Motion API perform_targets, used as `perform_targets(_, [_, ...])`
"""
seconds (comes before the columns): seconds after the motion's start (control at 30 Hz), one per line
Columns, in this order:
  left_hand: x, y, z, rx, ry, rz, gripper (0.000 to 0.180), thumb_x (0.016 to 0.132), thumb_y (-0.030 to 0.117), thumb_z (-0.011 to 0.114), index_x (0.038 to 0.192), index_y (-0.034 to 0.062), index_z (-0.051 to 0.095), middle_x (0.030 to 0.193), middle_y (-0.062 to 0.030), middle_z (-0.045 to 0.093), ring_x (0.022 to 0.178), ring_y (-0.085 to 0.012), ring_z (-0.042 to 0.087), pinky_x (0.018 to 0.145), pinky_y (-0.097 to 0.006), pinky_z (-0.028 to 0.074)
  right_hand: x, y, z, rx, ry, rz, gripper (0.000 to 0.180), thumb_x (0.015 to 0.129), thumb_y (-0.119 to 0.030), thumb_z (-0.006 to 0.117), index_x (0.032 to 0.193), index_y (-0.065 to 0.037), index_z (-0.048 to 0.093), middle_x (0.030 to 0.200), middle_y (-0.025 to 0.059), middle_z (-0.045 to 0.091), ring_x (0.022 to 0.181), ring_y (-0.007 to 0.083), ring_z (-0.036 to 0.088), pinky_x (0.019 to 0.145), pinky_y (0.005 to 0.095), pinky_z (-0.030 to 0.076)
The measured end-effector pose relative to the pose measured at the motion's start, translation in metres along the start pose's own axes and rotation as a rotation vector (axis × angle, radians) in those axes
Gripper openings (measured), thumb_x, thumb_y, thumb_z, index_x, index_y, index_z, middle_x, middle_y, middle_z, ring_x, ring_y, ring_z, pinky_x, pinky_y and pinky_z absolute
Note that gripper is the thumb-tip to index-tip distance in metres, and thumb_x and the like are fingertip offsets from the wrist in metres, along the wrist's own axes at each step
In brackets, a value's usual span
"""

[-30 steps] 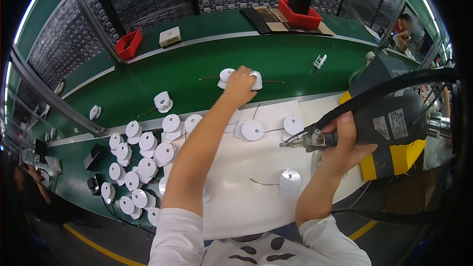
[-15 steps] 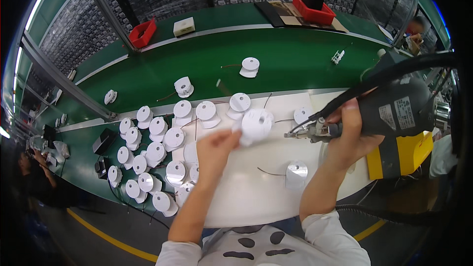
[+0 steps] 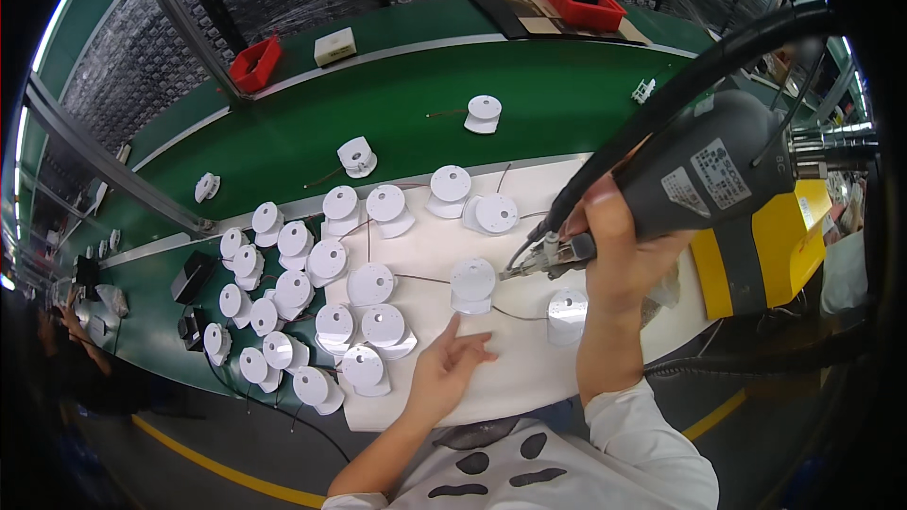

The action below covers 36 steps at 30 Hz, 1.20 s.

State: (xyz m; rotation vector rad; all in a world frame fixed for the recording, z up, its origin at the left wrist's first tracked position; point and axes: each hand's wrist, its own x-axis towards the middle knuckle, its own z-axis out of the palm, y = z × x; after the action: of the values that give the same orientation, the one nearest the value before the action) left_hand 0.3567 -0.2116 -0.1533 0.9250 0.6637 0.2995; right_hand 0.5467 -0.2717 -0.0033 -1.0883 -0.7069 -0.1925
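In your right hand [image 3: 619, 246] you grip a dark grey power tool with a smooth, rounded body [image 3: 723, 165], your fingers wrapped closely about it and partly hidden behind. A thick black flexible cable [image 3: 614, 146] bends over its top, and its slim, silvery metal nozzle [image 3: 548, 257] slants down to the left. Under that tip, on the smooth off-white board [image 3: 529, 382], lies a glossy white plastic piece with a round disc top and a lip jutting toward you [image 3: 472, 283]; the nozzle ends right at the disc's edge, and you cannot tell from here whether they touch. Your left hand [image 3: 444, 373] holds nothing: its index finger points at the lip, just beside it, the others loosely bent and slightly apart. A thin dark wire runs between this piece and its neighbour to the left [image 3: 371, 284], and a single shiny white piece [image 3: 567, 316] lies to the right, near your right forearm. A cluster of similar disc-topped pieces [image 3: 295, 293] spreads across the board's left end and the green surface, some with fine wires.

Half a second ago your left hand was at the side of the blurred piece, farther up the board; now the piece lies nearer you and your hand is off it. Your tool has swung left, its body tipped up more steeply.
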Motion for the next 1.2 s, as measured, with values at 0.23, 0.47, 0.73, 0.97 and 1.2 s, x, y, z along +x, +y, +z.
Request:
perform_targets(0.23, [0.054,-0.001,-0.006,1.493,-0.018,1.149,0.040,0.082,0.006,0.068,0.119,-0.0073,0.063,0.124,-0.0209,0.061,0.115,-0.0345,0.060,0.088,-0.042,0.054,-0.009,0.010,0.013,0.022,-0.030,-0.021,0.031,0.080,0.003,0.072,0.109,0.002,0.060,0.096,0.0071,0.064,0.073,0.0078,0.057,0.064,0.0212,0.045])
perform_targets(0.47, [0.071,-0.017,-0.008,1.523,0.002,1.289,0.036,0.079,0.005,0.070,0.114,-0.0050,0.064,0.113,-0.0151,0.064,0.098,-0.0289,0.062,0.078,-0.040,0.052,-0.013,0.018,0.023,-0.071,-0.015,-0.026,0.043,0.077,-0.011,0.072,0.112,0.007,0.055,0.090,0.0129,0.063,0.051,0.0126,0.059,0.042,0.0218,0.049])
perform_targets(0.73, [0.074,-0.018,-0.010,1.485,0.039,1.289,0.035,0.079,0.009,0.072,0.111,-0.0034,0.066,0.111,-0.0119,0.065,0.097,-0.0248,0.062,0.074,-0.037,0.048,-0.016,0.017,0.030,0.047,-0.082,0.061,0.024,0.082,0.006,0.069,0.103,0.001,0.060,0.083,0.0024,0.060,0.061,0.0055,0.053,0.055,0.0201,0.041])
perform_targets(0.97, [0.070,-0.010,-0.013,1.395,-0.031,1.229,0.033,0.082,0.006,0.069,0.113,-0.0076,0.066,0.111,-0.0176,0.064,0.107,-0.0309,0.062,0.074,-0.038,0.048,-0.021,0.029,0.035,0.034,-0.103,0.003,0.019,0.084,0.005,0.068,0.101,0.001,0.060,0.077,0.0016,0.060,0.060,0.0050,0.055,0.052,0.0194,0.042])
perform_targets(1.2, [0.073,-0.010,-0.012,1.298,-0.097,1.323,0.027,0.077,0.006,0.073,0.103,0.0005,0.071,0.116,-0.0121,0.067,0.106,-0.0263,0.066,0.077,-0.037,0.052,-0.002,0.005,0.017,-0.051,0.079,-0.077,0.034,0.082,-0.009,0.058,0.111,0.007,0.049,0.062,0.0062,0.050,0.049,0.0108,0.045,0.045,0.0262,0.041])
